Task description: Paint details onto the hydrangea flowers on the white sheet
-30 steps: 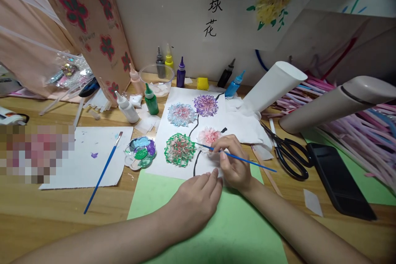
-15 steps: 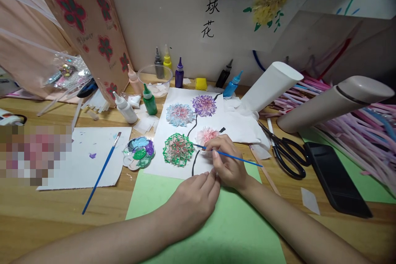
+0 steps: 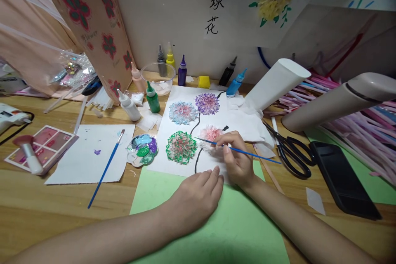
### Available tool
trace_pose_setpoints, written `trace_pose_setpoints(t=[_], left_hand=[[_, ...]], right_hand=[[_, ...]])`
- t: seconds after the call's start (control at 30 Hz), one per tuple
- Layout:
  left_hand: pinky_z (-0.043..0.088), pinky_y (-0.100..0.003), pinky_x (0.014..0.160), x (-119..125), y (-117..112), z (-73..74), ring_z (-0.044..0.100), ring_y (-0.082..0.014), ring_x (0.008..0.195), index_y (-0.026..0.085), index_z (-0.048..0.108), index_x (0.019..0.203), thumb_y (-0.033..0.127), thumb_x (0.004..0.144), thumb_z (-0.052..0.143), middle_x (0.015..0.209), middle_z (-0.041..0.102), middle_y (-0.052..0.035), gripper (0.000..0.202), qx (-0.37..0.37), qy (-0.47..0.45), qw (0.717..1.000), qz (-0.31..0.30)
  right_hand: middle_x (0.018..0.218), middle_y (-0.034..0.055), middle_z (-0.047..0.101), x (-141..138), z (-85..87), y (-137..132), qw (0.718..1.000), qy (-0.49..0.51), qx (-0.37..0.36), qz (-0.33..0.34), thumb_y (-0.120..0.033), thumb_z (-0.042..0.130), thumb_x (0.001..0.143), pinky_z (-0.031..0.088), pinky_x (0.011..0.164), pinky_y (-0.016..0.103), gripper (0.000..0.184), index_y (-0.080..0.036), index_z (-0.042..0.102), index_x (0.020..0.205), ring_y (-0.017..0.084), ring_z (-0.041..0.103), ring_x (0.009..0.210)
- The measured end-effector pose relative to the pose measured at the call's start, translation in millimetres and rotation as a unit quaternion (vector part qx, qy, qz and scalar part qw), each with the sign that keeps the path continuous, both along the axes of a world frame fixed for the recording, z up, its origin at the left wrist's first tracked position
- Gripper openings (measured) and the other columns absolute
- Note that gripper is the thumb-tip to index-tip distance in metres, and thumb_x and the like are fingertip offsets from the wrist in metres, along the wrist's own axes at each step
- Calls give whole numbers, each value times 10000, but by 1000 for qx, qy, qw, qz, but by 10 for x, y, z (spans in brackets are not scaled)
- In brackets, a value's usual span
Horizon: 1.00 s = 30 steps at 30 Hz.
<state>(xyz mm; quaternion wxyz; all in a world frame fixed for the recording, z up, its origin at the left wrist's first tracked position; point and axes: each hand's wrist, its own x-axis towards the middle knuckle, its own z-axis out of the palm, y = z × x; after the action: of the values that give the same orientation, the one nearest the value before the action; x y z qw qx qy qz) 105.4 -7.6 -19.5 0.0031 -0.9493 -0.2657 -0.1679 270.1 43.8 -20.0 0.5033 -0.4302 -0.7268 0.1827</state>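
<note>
My right hand (image 3: 238,157) pinches a thin blue paintbrush (image 3: 250,154), its tip just right of the green-edged paper flower (image 3: 181,147). My left hand (image 3: 201,192) lies flat with fingers stretched out on the lower edge of the white sheet (image 3: 161,165). On that sheet are also a pink-and-white flower (image 3: 212,133), partly behind my right hand, a light-blue one (image 3: 183,112) and a purple one (image 3: 207,103), with black painted stems between them. Left of the sheet stands a flower-shaped palette (image 3: 142,150) holding green, purple and blue paint.
A second brush (image 3: 107,169) lies across a paint-spotted paper (image 3: 83,156). Paint bottles, among them a green one (image 3: 152,98), line the back. To the right are black scissors (image 3: 291,152), a phone (image 3: 343,179) and a tilted grey bottle (image 3: 334,101). Green paper (image 3: 241,227) lies underneath.
The brush tip has lifted off the green-edged flower's right edge, moving slightly right and up with my right hand. My left hand stays on the sheet. The view has shifted slightly.
</note>
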Motion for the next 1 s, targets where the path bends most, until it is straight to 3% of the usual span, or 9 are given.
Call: trace_pose_setpoints(t=[0.2,0.33,0.67,1.0], left_hand=[[530,-305,768,6,3,-7,606,-222,959,33,530,1233,134,867,451,1201,625,-152,388,-5,4,1000,1],[529,-306,780,1,5,-8,605,-218,974,47,541,1218,139,880,430,1225,614,-157,367,0,9,1000,4],[525,-302,783,-3,-2,-9,606,-216,977,43,544,1215,142,892,420,1223,617,-154,360,5,-1,1000,3],[513,-290,764,1,-2,0,611,-205,956,34,544,1191,143,909,382,1218,614,-169,343,6,2,1000,0]], right_hand=[[822,36,570,15,-2,3,999,-6,-45,28,-204,386,913,423,708,349,162,-220,543,879,187,525,799],[831,42,572,21,-2,9,999,29,-30,23,-217,362,924,427,716,359,185,-221,541,879,195,528,810],[821,37,577,30,-21,7,998,9,-52,34,-226,370,922,421,727,361,183,-223,543,862,196,525,808],[837,43,571,45,-44,-16,999,-12,-29,27,-210,382,904,421,743,374,174,-219,551,864,200,540,809]])
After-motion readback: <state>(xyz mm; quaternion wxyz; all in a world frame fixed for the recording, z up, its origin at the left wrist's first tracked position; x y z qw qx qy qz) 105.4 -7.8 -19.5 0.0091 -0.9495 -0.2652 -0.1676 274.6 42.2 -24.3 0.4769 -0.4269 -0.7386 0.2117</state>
